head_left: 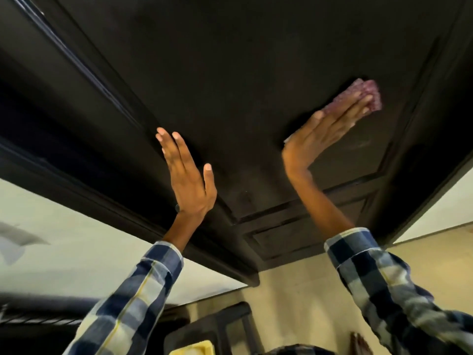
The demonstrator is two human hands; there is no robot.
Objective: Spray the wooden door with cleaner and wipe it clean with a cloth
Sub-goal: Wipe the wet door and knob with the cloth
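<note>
The dark wooden door [230,60] is seen from close below, filling the upper part of the view, its raised panel mouldings running toward the lower edge. A purplish cloth [358,94] is pressed flat against the door's large panel, toward the right side of the door. The cloth is covered by the right hand [325,129], whose fingers are laid out straight over it with the palm turned to the door; nothing is gripped. The left hand [186,175] is laid flat against the door near its left moulding, fingers straight and slightly spread, thumb held apart, with nothing held. Both forearms are covered by blue and white checked sleeves [378,278] rising from below the door. A pale wall [294,290] is seen beneath the door's lower edge. Against that wall, below the door, a dark stool [230,326] is partly visible, and beside it a yellow object [194,349] too cut off to be identified.
</note>
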